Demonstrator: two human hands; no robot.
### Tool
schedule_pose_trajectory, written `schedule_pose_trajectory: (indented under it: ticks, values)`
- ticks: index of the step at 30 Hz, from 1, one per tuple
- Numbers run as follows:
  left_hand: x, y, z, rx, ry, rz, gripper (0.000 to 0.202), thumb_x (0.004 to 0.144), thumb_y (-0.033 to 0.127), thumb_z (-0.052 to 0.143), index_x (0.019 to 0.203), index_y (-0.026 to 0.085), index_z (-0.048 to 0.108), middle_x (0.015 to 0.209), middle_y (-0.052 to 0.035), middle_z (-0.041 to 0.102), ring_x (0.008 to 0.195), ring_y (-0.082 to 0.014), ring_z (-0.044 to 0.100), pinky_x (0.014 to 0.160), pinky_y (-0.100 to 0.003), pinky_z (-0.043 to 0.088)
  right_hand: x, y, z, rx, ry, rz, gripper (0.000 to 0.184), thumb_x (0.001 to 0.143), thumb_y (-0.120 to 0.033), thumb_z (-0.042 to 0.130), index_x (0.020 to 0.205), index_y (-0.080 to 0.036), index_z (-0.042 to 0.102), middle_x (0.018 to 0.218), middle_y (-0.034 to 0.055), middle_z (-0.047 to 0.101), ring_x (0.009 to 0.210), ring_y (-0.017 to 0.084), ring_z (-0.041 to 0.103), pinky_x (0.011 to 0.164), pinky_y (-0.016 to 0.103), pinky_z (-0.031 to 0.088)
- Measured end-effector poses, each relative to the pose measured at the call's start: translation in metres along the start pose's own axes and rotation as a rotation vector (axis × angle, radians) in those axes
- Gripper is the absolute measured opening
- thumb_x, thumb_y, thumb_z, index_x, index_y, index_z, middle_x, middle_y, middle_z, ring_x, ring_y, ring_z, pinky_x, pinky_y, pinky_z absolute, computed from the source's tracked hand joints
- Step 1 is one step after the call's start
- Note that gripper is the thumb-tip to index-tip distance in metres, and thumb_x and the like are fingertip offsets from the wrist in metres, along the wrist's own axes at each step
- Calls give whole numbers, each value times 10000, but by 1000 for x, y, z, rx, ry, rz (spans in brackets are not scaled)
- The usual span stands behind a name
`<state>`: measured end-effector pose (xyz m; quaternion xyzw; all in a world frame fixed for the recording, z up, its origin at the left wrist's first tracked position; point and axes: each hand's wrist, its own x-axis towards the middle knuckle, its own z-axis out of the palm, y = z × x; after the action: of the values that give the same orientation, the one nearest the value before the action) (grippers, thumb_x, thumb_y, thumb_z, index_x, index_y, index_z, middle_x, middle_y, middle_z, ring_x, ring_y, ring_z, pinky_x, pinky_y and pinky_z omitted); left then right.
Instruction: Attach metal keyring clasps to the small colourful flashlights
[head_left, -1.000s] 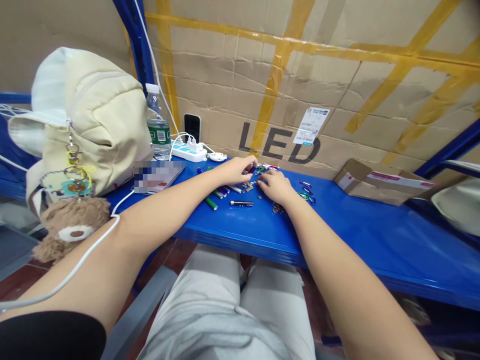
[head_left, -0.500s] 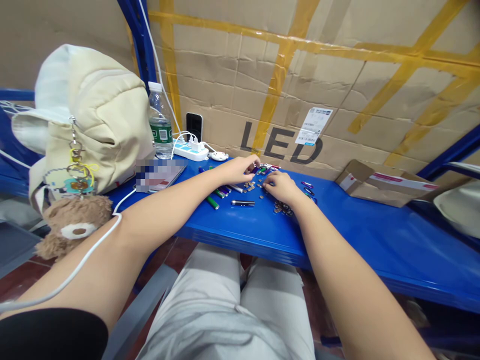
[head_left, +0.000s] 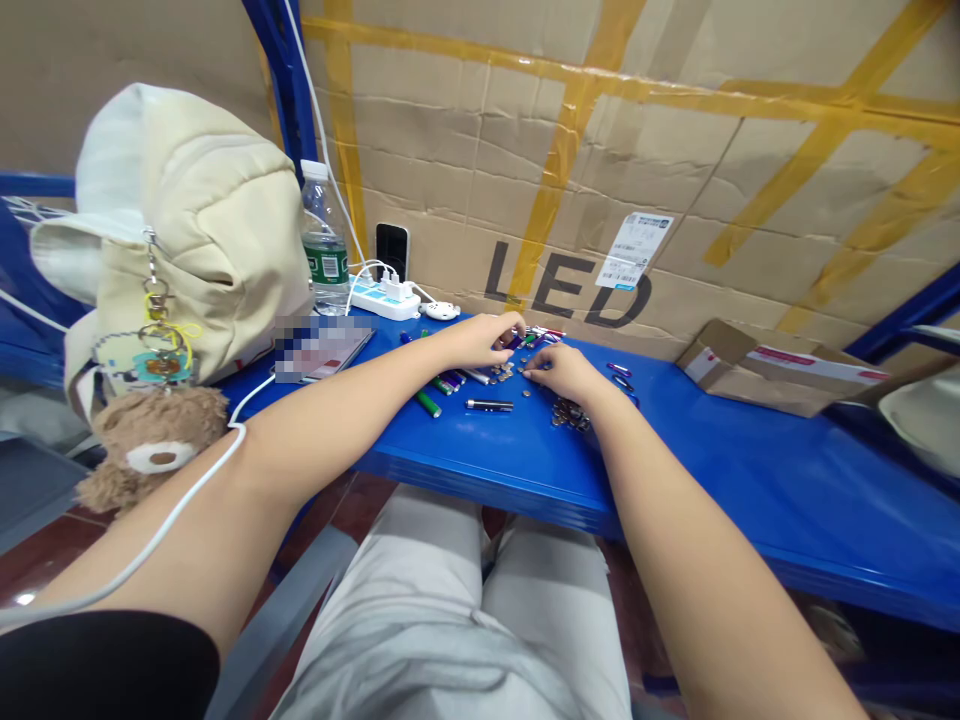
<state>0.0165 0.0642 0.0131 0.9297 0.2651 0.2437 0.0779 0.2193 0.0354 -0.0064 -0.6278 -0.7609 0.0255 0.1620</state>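
Note:
Both my hands rest on a blue shelf point(head_left: 750, 480) among small coloured tubes and tiny round metal pieces. My left hand point(head_left: 480, 338) has its fingers curled down over a purple tube beside a scatter of the round pieces point(head_left: 501, 374). My right hand point(head_left: 564, 368) lies palm down with fingers bent, pinching at the small pieces in front of it; what it holds is too small to make out. A black tube point(head_left: 489, 405) and a green tube point(head_left: 429, 404) lie loose in front of the hands. Another heap of round pieces point(head_left: 568, 415) sits by my right wrist.
A cream backpack point(head_left: 187, 230) with a plush bear point(head_left: 150, 440) stands at the left, then a water bottle point(head_left: 324, 245) and a white power strip point(head_left: 386, 297). A taped cardboard wall marked LED backs the shelf. An open cardboard box point(head_left: 772, 365) lies at the right.
The view shifted slightly. My right hand has drawn a little closer to the left hand over the small pieces; the left hand stays in place.

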Motion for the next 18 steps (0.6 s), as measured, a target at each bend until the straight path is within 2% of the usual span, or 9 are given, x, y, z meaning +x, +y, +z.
schedule_pose_trajectory:
  ticks: [6, 11, 18]
  values:
    - [0, 2, 0, 10, -16, 11, 367, 778, 212, 542, 1141, 178, 505, 989, -62, 652, 851, -146, 604, 770, -264, 452, 0, -1, -3, 17, -52, 97, 131, 777, -352, 673, 801, -228, 709, 893, 52, 720, 884, 193, 642, 853, 311, 470]
    - [0, 4, -1, 3, -55, 4, 376, 790, 234, 532, 1160, 172, 498, 1016, -74, 647, 876, -150, 604, 792, -269, 448, -5, -3, -6, 21, -67, 67, 141, 793, -341, 655, 816, -209, 697, 908, 69, 721, 887, 197, 643, 847, 306, 476]
    - [0, 4, -1, 13, -91, 34, 380, 795, 263, 536, 1168, 200, 500, 1015, -63, 653, 872, -154, 604, 767, -263, 446, -8, 0, -3, 24, -50, 0, 112, 822, -281, 599, 794, -207, 678, 942, 87, 709, 918, 225, 631, 872, 373, 467]
